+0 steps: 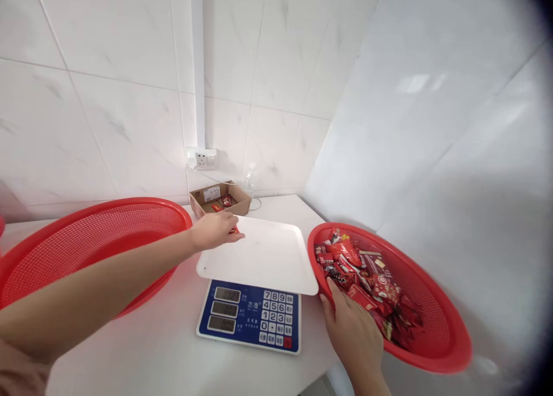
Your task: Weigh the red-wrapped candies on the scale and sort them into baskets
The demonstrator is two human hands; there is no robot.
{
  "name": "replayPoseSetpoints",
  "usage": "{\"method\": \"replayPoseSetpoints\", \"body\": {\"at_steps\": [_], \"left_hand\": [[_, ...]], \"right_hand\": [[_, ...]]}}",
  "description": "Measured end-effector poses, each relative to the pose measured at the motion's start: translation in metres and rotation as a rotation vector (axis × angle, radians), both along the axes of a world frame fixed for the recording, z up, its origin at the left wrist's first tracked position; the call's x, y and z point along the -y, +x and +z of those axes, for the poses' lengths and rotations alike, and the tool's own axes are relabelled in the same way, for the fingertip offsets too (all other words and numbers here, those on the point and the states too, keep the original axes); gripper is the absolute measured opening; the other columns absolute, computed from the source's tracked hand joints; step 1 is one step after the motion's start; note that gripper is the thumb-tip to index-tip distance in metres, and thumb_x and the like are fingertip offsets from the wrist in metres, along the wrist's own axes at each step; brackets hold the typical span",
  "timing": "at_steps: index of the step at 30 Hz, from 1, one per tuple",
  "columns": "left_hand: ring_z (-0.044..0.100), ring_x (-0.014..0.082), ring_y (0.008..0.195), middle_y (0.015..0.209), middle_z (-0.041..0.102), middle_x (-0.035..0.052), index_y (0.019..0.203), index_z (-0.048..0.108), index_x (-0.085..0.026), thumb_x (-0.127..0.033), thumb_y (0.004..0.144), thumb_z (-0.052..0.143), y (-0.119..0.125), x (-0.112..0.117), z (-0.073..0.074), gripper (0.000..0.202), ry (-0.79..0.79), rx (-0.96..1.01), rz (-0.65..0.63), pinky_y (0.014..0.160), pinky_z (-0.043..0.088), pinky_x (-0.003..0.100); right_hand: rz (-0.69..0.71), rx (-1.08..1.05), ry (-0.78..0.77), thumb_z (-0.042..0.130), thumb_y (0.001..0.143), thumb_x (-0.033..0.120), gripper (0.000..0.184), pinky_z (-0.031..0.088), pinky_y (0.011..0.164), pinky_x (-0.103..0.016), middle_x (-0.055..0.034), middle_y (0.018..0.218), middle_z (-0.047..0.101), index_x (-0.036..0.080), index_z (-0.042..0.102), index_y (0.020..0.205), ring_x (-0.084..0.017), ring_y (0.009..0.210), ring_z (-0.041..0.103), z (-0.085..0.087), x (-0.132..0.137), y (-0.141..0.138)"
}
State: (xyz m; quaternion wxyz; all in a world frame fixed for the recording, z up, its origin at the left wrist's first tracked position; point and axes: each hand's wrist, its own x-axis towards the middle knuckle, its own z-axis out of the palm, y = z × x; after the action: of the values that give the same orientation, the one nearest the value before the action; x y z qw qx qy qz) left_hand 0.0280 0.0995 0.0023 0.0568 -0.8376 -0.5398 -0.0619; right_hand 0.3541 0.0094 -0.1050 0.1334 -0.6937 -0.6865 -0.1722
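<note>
My left hand reaches over the back left part of the scale's white tray. Its fingers are closed on a small red packet, which mostly hides behind them. On the right, my right hand grips the near left rim of a red plastic basket. Many red and brown wrapped snack packets lie heaped in that basket. In front of the tray is the scale's blue keypad panel, with three small grey displays at its left.
At left stands another red mesh basket. Behind the tray sits an open cardboard box with a few red packets inside, a clear plastic bottle beside it. A wall socket with a cable is above. Tiled walls bound the white table.
</note>
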Motion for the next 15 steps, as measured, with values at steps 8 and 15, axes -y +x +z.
{"method": "replayPoseSetpoints", "body": {"at_steps": [8,15], "left_hand": [[0.060,0.0273,0.072,0.080,0.062,0.0093,0.077,0.052,-0.022,-0.052,0.089,0.037,-0.107,0.054,0.014,0.036,-0.003,0.039,0.344,0.057,0.040,0.033],[0.062,0.0273,0.065,0.073,0.065,0.0067,0.069,0.056,-0.024,-0.044,0.074,0.056,-0.148,0.087,-0.005,0.020,-0.089,0.213,0.462,0.059,0.045,0.036]], "right_hand": [[-0.025,-0.030,0.016,0.033,0.094,0.039,0.049,0.053,0.075,-0.039,-0.0133,0.095,0.074,0.014,0.061,0.126,-0.026,0.081,0.069,0.000,0.001,-0.001],[-0.052,-0.043,-0.037,0.034,0.092,0.039,0.050,0.053,0.071,-0.039,-0.0146,0.097,0.073,0.015,0.061,0.127,-0.028,0.080,0.069,0.005,-0.001,-0.002]]}}
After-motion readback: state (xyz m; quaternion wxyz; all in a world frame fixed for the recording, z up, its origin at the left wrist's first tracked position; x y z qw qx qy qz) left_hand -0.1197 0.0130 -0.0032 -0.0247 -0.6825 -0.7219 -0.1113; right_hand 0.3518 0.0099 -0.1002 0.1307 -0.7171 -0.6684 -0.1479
